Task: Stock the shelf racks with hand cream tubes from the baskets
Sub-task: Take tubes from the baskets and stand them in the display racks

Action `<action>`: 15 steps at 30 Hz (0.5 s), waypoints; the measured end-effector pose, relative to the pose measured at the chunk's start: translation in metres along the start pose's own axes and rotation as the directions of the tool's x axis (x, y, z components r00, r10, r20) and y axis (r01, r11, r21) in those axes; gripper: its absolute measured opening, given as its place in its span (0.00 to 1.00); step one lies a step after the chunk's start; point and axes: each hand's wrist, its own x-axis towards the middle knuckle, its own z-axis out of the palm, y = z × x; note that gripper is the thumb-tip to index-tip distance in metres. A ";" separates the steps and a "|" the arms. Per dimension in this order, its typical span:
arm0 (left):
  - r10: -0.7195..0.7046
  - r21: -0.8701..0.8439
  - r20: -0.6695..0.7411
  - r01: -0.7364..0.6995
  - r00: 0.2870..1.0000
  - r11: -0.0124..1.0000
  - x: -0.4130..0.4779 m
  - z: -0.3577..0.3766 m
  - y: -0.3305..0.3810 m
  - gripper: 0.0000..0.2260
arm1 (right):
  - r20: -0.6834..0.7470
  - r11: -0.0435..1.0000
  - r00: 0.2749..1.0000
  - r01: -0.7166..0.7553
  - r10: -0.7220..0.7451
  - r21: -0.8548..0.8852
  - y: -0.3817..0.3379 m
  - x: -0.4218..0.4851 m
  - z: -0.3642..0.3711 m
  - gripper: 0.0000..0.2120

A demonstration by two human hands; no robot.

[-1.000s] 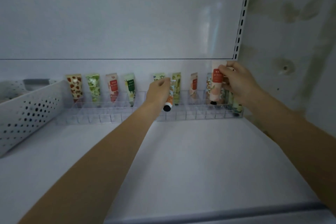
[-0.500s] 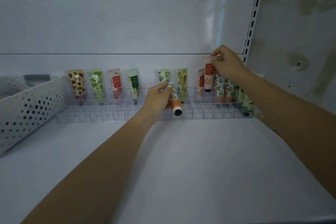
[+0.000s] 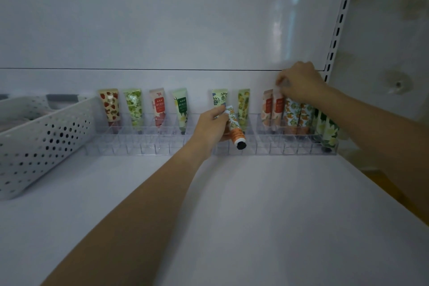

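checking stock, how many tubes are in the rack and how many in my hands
free tubes in rack: 11 (far right ones overlap)
orange tube in left hand: 1
peach tube in right hand: 1
total: 13

shop: slotted upright (image 3: 337,30), tube rack (image 3: 151,149)

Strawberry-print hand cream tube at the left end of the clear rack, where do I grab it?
Pinch the flat top end of the strawberry-print hand cream tube, thumb and finger on its broad faces, coming from above and in front. It stands cap down in the clear plastic rack, so only its upper part is free, and the white perforated plastic basket sits close on its left.
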 end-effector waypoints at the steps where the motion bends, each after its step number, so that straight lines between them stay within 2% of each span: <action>1: -0.005 -0.001 0.003 0.005 1.000 1.000 0.000 0.000 -0.001 0.18 | -0.121 0.998 0.992 0.038 -0.033 0.046 -0.006 -0.005 -0.001 0.12; 2: -0.010 -0.004 0.008 0.010 1.000 1.000 0.001 -0.001 -0.001 0.18 | -0.216 0.986 0.975 0.088 -0.056 0.141 -0.014 -0.011 -0.002 0.12; 3: -0.011 -0.007 0.014 0.011 1.000 1.000 0.001 -0.001 -0.002 0.18 | -0.248 0.955 0.967 0.134 -0.067 0.264 -0.023 -0.018 -0.003 0.10; 4: -0.007 -0.009 0.020 0.007 1.000 1.000 0.002 -0.001 -0.002 0.18 | -0.190 0.904 0.979 0.142 -0.069 0.403 -0.033 -0.027 -0.003 0.09; 6: 0.019 0.006 0.023 -0.019 1.000 1.000 0.002 0.000 -0.003 0.18 | 0.120 0.778 0.988 -0.002 -0.094 0.628 -0.054 -0.048 0.000 0.15; 7: 0.036 0.019 0.019 -0.036 0.999 0.999 0.002 0.000 -0.004 0.18 | 0.254 0.754 0.960 -0.081 -0.116 0.652 -0.061 -0.058 0.003 0.19; 8: 0.055 0.029 0.015 -0.055 0.998 0.998 0.002 0.001 -0.004 0.18 | 0.317 0.763 0.938 -0.100 -0.143 0.639 -0.065 -0.065 0.008 0.22; 9: 0.072 0.034 0.015 -0.072 0.997 0.997 0.003 0.001 -0.004 0.18 | 0.322 0.781 0.933 -0.081 -0.159 0.619 -0.068 -0.070 0.014 0.23; 12: 0.163 0.088 0.052 -0.168 0.985 0.982 0.004 -0.001 -0.005 0.17 | 0.246 0.811 0.961 -0.041 -0.128 0.584 -0.061 -0.074 0.017 0.24; 14: 0.301 0.252 0.095 -0.315 0.949 0.915 0.005 -0.004 -0.009 0.18 | 0.178 0.828 0.982 -0.048 -0.063 0.559 -0.048 -0.077 0.012 0.30; 15: 0.370 0.376 0.134 -0.392 0.919 0.840 0.005 -0.006 -0.012 0.18 | 0.121 0.828 0.993 -0.057 -0.013 0.558 -0.039 -0.079 0.009 0.33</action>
